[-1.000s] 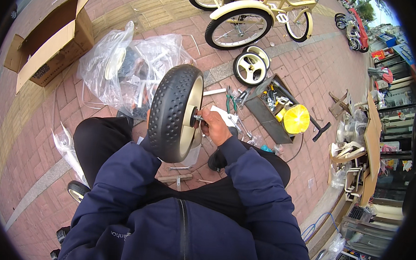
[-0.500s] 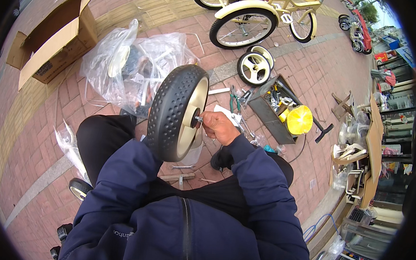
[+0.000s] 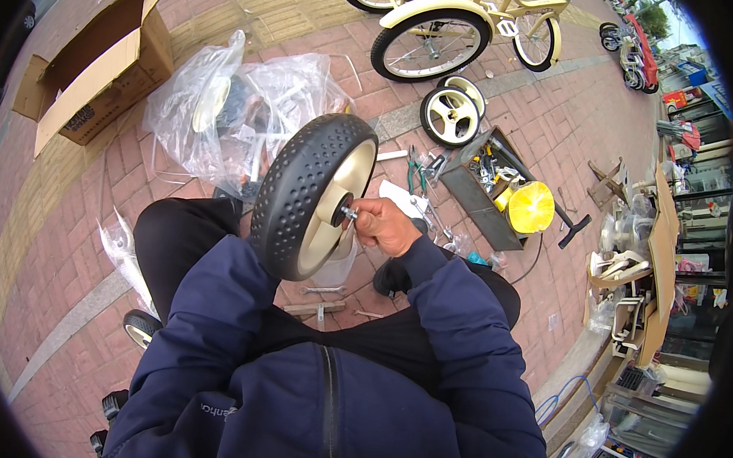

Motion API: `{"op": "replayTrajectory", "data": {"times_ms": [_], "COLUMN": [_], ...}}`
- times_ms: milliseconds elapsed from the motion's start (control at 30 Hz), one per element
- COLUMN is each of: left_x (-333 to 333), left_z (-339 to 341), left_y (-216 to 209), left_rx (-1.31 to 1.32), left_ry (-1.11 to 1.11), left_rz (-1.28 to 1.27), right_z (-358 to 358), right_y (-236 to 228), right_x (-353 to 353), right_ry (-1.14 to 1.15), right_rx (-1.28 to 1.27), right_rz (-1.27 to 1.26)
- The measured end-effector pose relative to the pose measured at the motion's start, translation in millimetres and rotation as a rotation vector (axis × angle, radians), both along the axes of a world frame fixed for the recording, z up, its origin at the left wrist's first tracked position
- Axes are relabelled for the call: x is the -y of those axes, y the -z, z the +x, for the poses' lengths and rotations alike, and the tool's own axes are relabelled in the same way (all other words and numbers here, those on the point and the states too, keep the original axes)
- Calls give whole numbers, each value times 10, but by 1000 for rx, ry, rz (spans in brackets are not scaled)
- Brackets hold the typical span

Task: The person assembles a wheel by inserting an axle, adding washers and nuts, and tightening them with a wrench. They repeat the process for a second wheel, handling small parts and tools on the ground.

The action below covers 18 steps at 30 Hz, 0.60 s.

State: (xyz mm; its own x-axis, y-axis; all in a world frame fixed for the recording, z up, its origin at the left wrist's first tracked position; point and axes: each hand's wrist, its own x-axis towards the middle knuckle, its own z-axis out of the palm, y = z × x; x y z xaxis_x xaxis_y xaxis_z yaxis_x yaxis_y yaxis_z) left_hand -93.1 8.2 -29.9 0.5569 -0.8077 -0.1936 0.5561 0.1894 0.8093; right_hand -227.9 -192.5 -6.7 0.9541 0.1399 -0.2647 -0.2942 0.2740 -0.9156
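Observation:
A black-tyred wheel (image 3: 295, 193) with a studded tread and a cream rim is up in front of me, tilted, its hub turned to the right. My left sleeve runs up behind the tyre; the wheel hides that hand and its fingers. From the hub's black centre sticks a short metal bolt (image 3: 349, 213). Thumb and fingers of my right hand (image 3: 383, 226) are closed in a pinch at the bolt's outer end. Clear plastic film (image 3: 337, 261) hangs or lies just below the hub; I cannot tell which.
A metal toolbox (image 3: 481, 207) holds tools and a yellow round object (image 3: 531, 207). Pliers (image 3: 417, 175) lie beside it. Two cream wheels (image 3: 450, 118) lie near a cream tricycle (image 3: 432, 48). Plastic-wrapped parts (image 3: 239, 112) and a cardboard box (image 3: 112, 71) are left. A wrench (image 3: 323, 290) lies between my feet.
The wheel has tilted further, its top leaning right and its lower part shifting left, so more of the hub side shows. My right hand stays at the bolt.

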Motion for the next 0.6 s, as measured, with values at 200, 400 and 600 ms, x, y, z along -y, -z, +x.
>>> {"op": "replayTrajectory", "data": {"times_ms": [200,400,600], "left_x": [-28,-6,149], "left_z": [-31,-41,-42], "left_y": [-11,-8,5], "left_rx": [-26,-69,-135], "left_ry": [-3,1,-1], "left_rz": [4,1,-23], "right_z": [-44,-75,-84], "right_y": [-125,-290,-225], "right_x": [-43,-43,-122], "right_ry": [43,111,241], "right_rx": [-47,-41,-181], "right_rz": [-40,-407,46]}}
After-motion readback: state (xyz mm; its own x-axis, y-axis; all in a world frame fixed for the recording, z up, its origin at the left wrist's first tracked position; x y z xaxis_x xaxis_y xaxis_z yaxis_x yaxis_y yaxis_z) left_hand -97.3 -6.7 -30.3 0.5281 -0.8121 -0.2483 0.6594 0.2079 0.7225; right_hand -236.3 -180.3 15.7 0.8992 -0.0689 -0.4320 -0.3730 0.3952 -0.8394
